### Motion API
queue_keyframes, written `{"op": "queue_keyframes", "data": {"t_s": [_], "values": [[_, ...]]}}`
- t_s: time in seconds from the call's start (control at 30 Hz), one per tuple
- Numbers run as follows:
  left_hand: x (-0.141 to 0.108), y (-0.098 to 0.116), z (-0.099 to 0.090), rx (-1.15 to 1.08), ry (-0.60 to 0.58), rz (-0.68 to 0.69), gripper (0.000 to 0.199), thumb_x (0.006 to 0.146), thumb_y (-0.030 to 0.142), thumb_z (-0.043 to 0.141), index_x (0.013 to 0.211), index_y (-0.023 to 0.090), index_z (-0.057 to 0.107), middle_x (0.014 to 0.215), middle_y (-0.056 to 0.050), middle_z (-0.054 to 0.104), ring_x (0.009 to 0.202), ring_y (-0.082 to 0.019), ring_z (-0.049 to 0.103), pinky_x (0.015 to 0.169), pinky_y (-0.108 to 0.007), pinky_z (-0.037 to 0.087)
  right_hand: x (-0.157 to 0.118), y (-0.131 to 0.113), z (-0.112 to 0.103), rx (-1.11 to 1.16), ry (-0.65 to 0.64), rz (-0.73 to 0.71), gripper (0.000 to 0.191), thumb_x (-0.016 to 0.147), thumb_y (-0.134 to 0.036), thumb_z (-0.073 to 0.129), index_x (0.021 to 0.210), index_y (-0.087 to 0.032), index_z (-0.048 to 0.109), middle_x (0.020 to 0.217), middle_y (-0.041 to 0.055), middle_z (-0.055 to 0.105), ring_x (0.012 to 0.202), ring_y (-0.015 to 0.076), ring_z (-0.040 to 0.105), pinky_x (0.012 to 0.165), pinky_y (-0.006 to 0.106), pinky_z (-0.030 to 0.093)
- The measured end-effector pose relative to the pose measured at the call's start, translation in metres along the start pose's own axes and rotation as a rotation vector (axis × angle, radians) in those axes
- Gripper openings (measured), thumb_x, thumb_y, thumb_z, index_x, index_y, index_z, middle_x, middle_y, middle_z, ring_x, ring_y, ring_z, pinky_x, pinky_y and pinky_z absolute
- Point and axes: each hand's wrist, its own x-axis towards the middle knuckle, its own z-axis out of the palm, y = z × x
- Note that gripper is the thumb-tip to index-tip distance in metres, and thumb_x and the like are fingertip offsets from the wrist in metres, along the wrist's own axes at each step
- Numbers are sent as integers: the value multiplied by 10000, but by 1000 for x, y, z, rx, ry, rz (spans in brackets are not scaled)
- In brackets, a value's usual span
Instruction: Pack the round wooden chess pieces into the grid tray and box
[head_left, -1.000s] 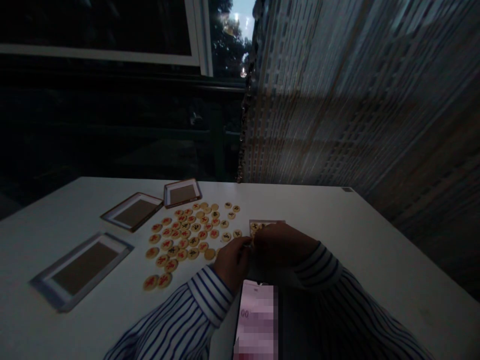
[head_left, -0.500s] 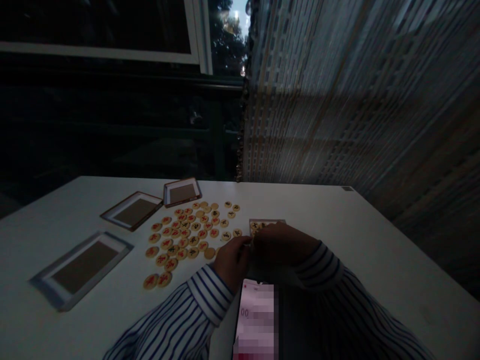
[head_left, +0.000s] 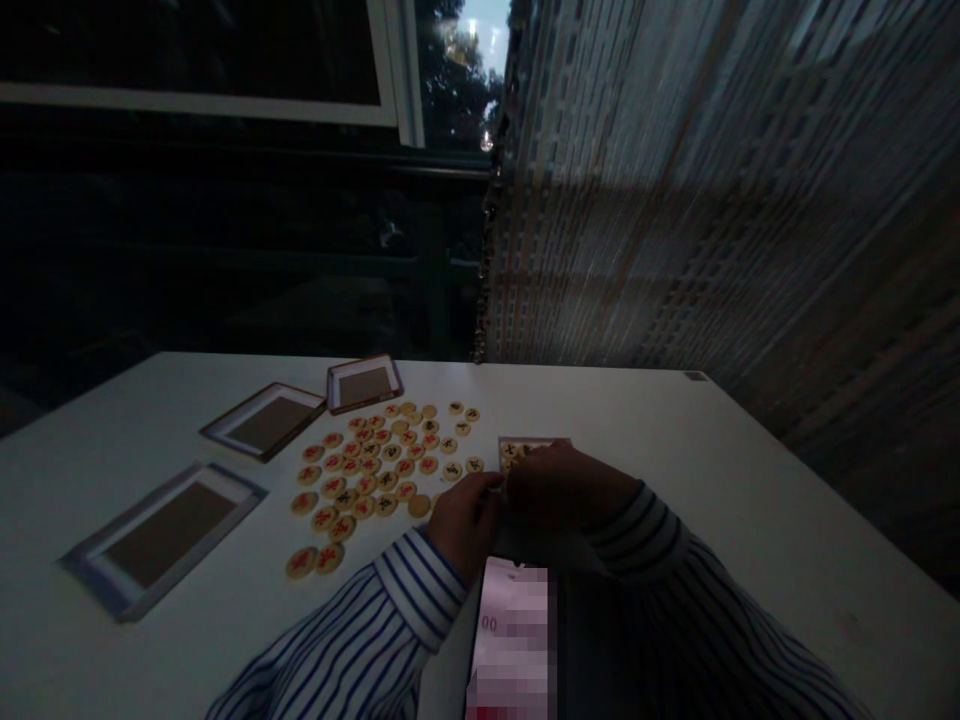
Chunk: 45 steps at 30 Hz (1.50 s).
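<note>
My right hand (head_left: 562, 490) reaches over a small shallow box (head_left: 536, 440), its fingers curled down and mostly hidden from me. Inside the box, round Chinese chess pieces with black characters show past my knuckles. My left hand (head_left: 466, 515) is closed at the box's near left side, fingertips close to my right hand; what it grips is too dark to make out. Left of my hands, many wooden Chinese chess pieces (head_left: 370, 465) lie spread in a loose group, marked in red or black, a few blank side up.
Three shallow box parts stand on the left of the white table (head_left: 675, 520): a near tray (head_left: 244, 492), a middle tray (head_left: 217, 430) and a far tray (head_left: 397, 385). A lit phone (head_left: 514, 640) lies below my hands. Behind the table hangs a bead curtain (head_left: 600, 250).
</note>
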Motion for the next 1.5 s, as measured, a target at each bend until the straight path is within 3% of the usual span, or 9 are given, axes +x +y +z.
{"op": "queue_keyframes", "data": {"t_s": [0.33,0.63,1.23,1.5], "values": [[-1,0,0,6,-14,9,250,746,145,417,936,165,579,908,-72,646,841,-174,599,740,-306,481,-10,5,-8,95,83,-18,235,745,-360,473,776,-185,627,756,57,651,700,181,602,573,256,396],[0,0,0,27,-19,10,255,745,136,415,945,153,572,920,-76,646,853,-171,597,751,-305,483,-3,-2,-5,36,21,-9,233,778,-326,441,788,-194,633,756,64,654,718,200,605,622,310,403],[0,0,-1,60,6,35,250,736,134,421,926,144,585,896,-78,655,834,-179,607,726,-323,500,-2,-4,-6,15,-2,-5,190,756,-274,468,746,-168,626,745,76,657,713,201,606,592,289,391],[0,2,-4,30,68,21,228,754,148,424,913,162,587,870,-56,653,783,-148,607,694,-278,496,-16,11,-22,10,105,19,242,717,-383,507,847,-199,595,815,62,641,715,182,583,599,270,365]]}}
